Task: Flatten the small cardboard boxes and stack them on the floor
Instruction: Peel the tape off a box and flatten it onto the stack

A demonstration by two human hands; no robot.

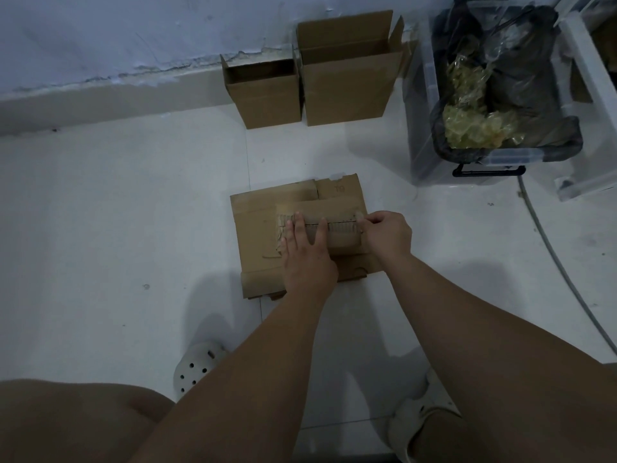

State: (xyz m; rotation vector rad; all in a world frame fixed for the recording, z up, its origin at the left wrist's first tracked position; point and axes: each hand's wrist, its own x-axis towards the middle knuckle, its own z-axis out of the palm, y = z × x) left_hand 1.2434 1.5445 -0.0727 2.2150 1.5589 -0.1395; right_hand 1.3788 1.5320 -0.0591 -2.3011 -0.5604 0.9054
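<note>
flattening step: left grip, fingers straight, presses a small box onto the flat stack on the floor; right grip pinches its right end. next, probably crush it level; two upright boxes wait far.

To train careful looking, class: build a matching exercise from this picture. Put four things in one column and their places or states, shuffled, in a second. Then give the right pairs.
Column A
1. left hand
2. right hand
3. taller open box
4. clear bin

Column B
a. stands upright by the wall
b. holds a black bag
c. lies on the small box, fingers straight
d. pinches the small box's right end

Pairs: 1-c, 2-d, 3-a, 4-b
</note>
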